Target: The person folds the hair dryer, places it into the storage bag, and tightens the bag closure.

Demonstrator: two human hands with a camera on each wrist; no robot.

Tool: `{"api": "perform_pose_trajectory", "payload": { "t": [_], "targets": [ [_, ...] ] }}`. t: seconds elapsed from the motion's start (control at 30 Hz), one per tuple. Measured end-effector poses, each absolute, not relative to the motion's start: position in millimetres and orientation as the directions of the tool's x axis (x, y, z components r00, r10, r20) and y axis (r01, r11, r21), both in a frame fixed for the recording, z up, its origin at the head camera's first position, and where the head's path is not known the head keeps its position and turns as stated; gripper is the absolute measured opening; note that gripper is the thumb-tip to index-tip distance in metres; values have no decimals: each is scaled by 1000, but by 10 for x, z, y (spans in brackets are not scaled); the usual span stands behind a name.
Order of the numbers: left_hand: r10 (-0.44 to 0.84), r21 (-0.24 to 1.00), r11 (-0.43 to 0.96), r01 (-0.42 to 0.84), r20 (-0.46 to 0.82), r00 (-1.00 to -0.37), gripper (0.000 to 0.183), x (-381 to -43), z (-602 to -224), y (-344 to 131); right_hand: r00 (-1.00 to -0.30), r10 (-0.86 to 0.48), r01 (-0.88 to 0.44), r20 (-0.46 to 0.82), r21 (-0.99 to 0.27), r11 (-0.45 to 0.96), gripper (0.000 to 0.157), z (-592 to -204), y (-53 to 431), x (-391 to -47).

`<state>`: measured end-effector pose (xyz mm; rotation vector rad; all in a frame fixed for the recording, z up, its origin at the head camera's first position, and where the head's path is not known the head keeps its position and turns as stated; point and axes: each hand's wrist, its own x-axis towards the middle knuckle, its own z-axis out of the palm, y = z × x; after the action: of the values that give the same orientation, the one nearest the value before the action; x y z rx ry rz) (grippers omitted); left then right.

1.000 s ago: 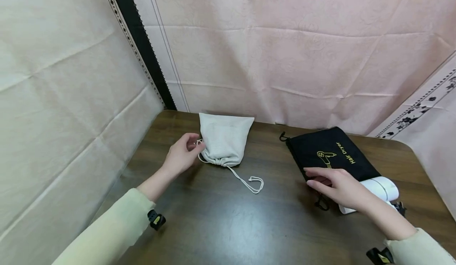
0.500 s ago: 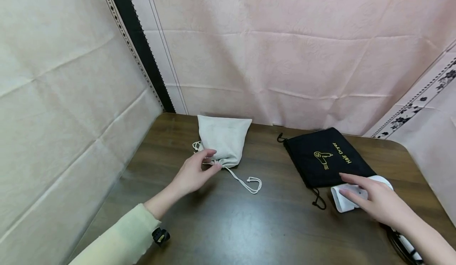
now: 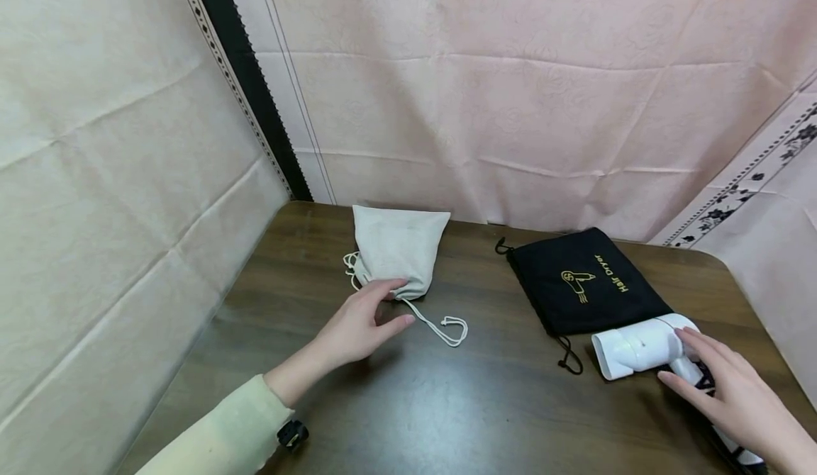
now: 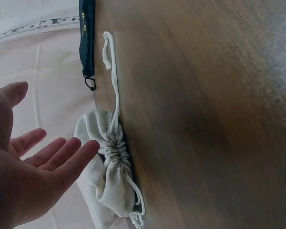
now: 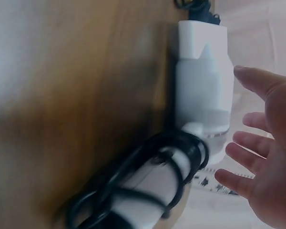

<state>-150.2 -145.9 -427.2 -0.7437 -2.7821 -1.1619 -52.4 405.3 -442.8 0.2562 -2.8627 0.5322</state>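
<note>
A pale cloth drawstring bag lies near the table's back edge, its gathered neck facing me and a white cord trailing right. Over that neck hovers my left hand, fingers loosely spread and holding nothing; the left wrist view shows the cinched neck beside its fingertips. On the right lies a white hair dryer, with black cord wound round its handle. My right hand is spread above the dryer's handle end. In the right wrist view the fingers curve loosely beside the dryer, gripping nothing.
A flat black drawstring pouch printed "Hair Dryer" lies behind the dryer, nearly touching it. Its black cord loop hangs toward me. Pale cloth curtains stand behind the table and at its sides.
My left hand has shifted right and nearer me, from the bag's left side to its neck. The right hand has moved right, from the black pouch's corner to the hair dryer's handle.
</note>
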Motion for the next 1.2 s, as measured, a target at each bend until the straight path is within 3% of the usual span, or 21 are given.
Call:
{"api": "perform_pose_trajectory", "payload": {
  "t": [0.17,0.37,0.67,0.97,1.2],
  "targets": [
    [419,667,594,449,220,-881,61,-1492,-4263,-1459,-981,-53,-104,184,-275,956,78,-4510,4183,-416],
    [404,682,597,422,199,-893,62,-1489,-4268,-1473,-980,16,-33,196,-243,970,90,-4578,4251,-378],
    [401,739,541,402,194,-896,60,-1507,-4322,-1467,-989,134,117,65,-219,969,99,-4669,4284,-359],
    [400,761,533,370,158,-903,58,-1530,-4365,-1460,-986,162,153,33,-198,968,94,-4723,4351,-349],
    [402,763,538,359,142,-905,57,-1543,-4399,-1455,-994,92,81,52,-185,979,92,-4696,4400,-423]
  ]
}}
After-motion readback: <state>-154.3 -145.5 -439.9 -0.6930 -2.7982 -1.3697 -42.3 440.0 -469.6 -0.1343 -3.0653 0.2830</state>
